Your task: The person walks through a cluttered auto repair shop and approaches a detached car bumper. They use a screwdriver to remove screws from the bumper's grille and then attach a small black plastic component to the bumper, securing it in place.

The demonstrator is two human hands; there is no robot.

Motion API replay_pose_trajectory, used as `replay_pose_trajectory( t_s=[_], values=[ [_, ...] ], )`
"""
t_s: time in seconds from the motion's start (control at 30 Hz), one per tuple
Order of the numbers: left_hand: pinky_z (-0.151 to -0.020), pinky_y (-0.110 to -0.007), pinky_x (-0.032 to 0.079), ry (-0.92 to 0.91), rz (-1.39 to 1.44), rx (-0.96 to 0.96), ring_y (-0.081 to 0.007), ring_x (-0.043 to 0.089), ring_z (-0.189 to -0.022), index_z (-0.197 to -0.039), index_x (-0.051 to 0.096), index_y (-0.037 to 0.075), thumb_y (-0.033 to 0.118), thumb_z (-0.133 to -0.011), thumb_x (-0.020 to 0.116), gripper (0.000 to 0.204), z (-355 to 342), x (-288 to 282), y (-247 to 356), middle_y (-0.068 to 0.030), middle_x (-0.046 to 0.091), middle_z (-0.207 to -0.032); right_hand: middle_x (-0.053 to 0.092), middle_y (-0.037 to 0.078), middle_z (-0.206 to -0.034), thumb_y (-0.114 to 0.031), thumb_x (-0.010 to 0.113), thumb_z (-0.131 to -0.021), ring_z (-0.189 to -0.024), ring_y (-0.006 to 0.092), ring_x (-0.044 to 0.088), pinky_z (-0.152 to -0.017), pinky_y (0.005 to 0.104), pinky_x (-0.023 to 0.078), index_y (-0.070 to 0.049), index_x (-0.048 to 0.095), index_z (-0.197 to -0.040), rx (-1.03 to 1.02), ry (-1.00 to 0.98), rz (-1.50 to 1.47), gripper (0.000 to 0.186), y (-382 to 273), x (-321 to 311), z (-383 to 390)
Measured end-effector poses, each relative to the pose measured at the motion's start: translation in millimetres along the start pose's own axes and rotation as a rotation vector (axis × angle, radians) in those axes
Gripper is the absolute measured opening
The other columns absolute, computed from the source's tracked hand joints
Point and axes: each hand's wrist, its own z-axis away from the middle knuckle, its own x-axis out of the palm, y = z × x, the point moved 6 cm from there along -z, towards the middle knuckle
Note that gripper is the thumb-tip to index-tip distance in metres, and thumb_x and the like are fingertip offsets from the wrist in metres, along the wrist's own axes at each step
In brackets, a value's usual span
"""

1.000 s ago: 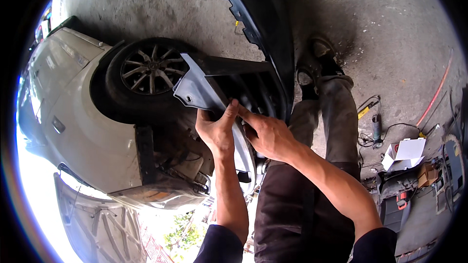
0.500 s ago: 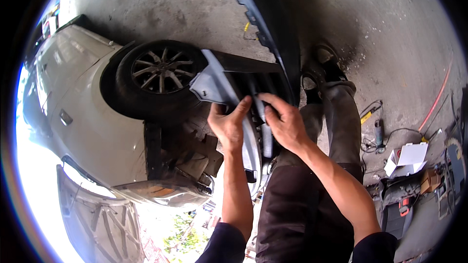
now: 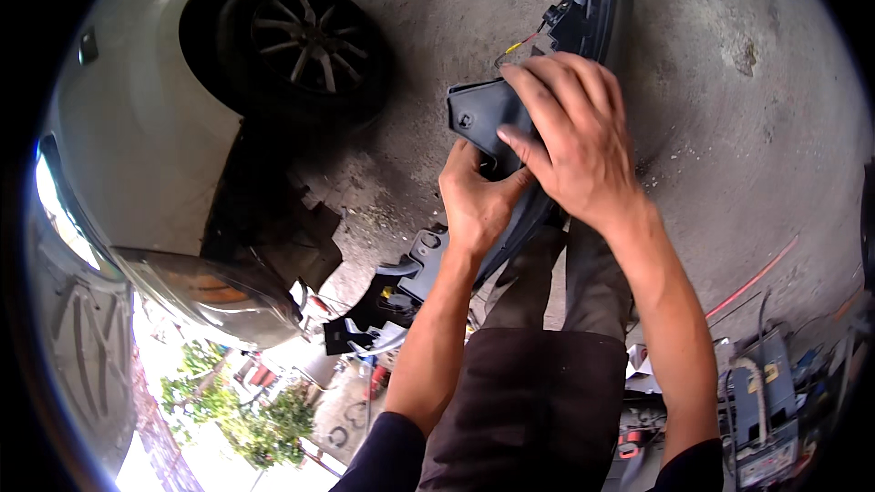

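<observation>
A long black plastic bumper piece (image 3: 600, 9) runs from the top of the view down between my forearms, with an angled dark bracket panel (image 3: 478, 109) that has a small hole. My left hand (image 3: 478, 200) grips the panel's lower edge, thumb and fingers bent around it. My right hand (image 3: 574, 141) lies over the panel above and right of the left one, fingers curved over its upper edge and thumb on its face. More cut-out plastic parts (image 3: 421, 260) show beside my left forearm, lower down the piece.
A white car (image 3: 146, 155) with a wheel (image 3: 314, 50) stands at the left, its raised hood (image 3: 77, 346) at lower left. My legs (image 3: 592, 282) are below the piece. A red hose (image 3: 752, 273) and a pile of tools and parts (image 3: 756, 392) lie at lower right.
My right hand has moved up from beside the left hand to over the panel's upper end. The bumper piece has shifted, and the car sits higher in the view.
</observation>
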Motion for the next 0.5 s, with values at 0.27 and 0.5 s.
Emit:
replay_pose_trajectory(
  t_s=[0.27,0.5],
  values=[
    [-0.077,-0.044,0.049,-0.011,-0.108,-0.09,-0.0397,0.06,-0.089,-0.091,0.059,-0.006,0.015,-0.065,0.081,0.039,-8,-16,-12,-0.019,0.059,-0.094,0.066,0.007,-0.096,-0.017,0.064,-0.087,-0.096,0.0247,0.061,-0.096,0.0427,0.041,-0.003,0.064,-0.108,-0.299,-0.178,0.045,0.025,-16,49,-44],
    [-0.082,-0.046,0.048,-0.039,-0.183,-0.187,-0.0436,0.059,-0.093,-0.111,0.047,-0.01,0.017,-0.067,0.081,0.062,-16,-28,-22,-0.0239,0.057,-0.099,0.064,0.007,-0.093,-0.013,0.06,-0.09,-0.09,0.0255,0.06,-0.087,0.0391,0.04,-0.005,0.066,-0.104,-0.218,-0.253,-0.069,0.018,-17,78,-57]
  ],
)
